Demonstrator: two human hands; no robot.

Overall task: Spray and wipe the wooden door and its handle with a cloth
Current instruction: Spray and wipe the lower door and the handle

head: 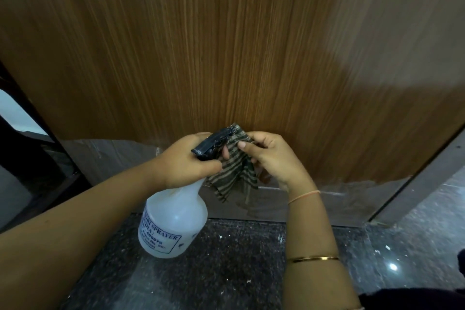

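Nearest lies a dark speckled stone floor, dotted with pale flecks and running up to the foot of the door. Two bare forearms reach over it. The right one wears a thin gold bangle and, higher at the wrist, a pale thread.

Above the floor hangs a translucent white spray bottle, tilted, with a blue-printed label on which the word "SPRAYER" can be read. How much liquid is in it cannot be told through the cloudy plastic. The left hand grips the bottle at its neck, the fingers curled round it below the black spray head, whose nozzle points at the door.

Just beside it, the right hand holds a green-and-tan striped cloth, thumb and curled fingers pinching its bunched upper part. The rest hangs loose between the two hands, touching the spray head.

Behind them stands the wooden door, brown with fine upright grain. Both hands are near its bottom edge, where a grey scuffed strip runs across. A grey frame rises along the door's right edge.
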